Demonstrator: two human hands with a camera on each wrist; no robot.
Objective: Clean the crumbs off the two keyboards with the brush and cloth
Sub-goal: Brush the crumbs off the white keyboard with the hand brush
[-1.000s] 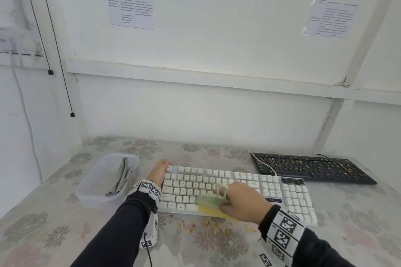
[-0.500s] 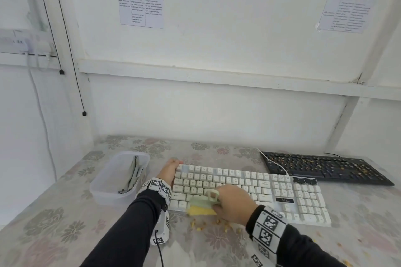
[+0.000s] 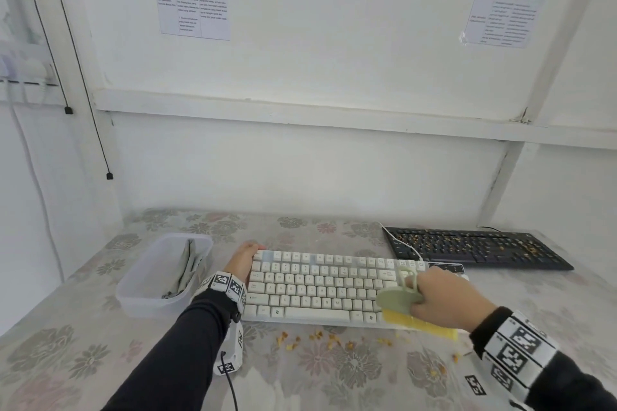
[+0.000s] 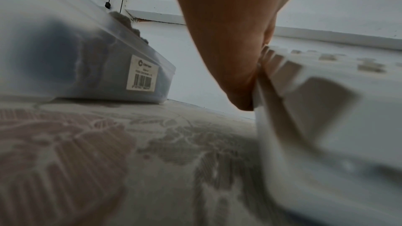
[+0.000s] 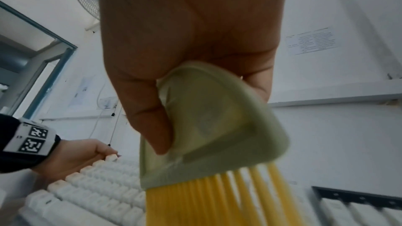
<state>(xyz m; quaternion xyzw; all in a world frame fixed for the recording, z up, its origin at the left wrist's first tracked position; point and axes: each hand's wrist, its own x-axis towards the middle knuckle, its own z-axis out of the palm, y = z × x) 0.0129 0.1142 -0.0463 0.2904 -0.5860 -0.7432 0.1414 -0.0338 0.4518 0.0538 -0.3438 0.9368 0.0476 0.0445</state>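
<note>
A white keyboard (image 3: pixel 320 287) lies across the middle of the table. My left hand (image 3: pixel 242 260) holds its far left corner, fingers curled over the top edge; the left wrist view shows the palm (image 4: pixel 228 40) pressed against the keyboard's end (image 4: pixel 326 109). My right hand (image 3: pixel 444 299) grips a pale green brush (image 3: pixel 399 299) with yellow bristles (image 3: pixel 420 325) lying on the keyboard's near right edge. The right wrist view shows thumb and fingers around the brush handle (image 5: pixel 217 118). A black keyboard (image 3: pixel 477 248), strewn with crumbs, sits at the back right.
A translucent plastic tub (image 3: pixel 157 280) with a grey cloth (image 3: pixel 188 267) inside stands left of the white keyboard. Yellow crumbs (image 3: pixel 320 339) lie scattered on the floral tablecloth (image 3: pixel 83 344) just in front of the keyboard. A white wall bounds the table behind.
My right hand has carried the brush from the keyboard's near middle-left edge to its near right edge. The left hand has stayed on the left corner.
</note>
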